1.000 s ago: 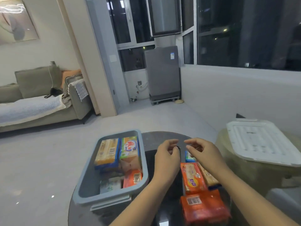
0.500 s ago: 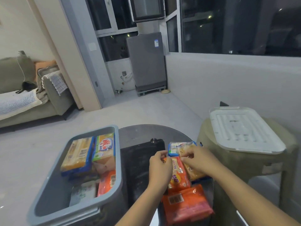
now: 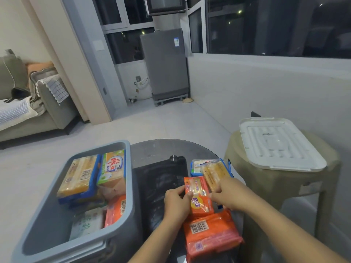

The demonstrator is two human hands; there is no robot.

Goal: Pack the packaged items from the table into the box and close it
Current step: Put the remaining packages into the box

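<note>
Grey plastic makes the big box (image 3: pixel 131 186) we see on the left of the round glass table (image 3: pixel 152 150). Packs already lie inside it. Its white lid (image 3: pixel 279 143) rests on a stool (image 3: pixel 322 185) to the right. A big orange pack (image 3: pixel 210 234) lies near us on the table. We pinch a smaller orange pack (image 3: pixel 199 194) with our left hand (image 3: pixel 175 202). Our right hand (image 3: pixel 229 196) curls onto the yellow pack (image 3: pixel 215 171) beside it.

Pale tiled floor (image 3: pixel 171 126), grey sofa (image 3: pixel 47 103) at left, dark night windows (image 3: pixel 275 25), grey appliance (image 3: pixel 165 63) in the far corner.
</note>
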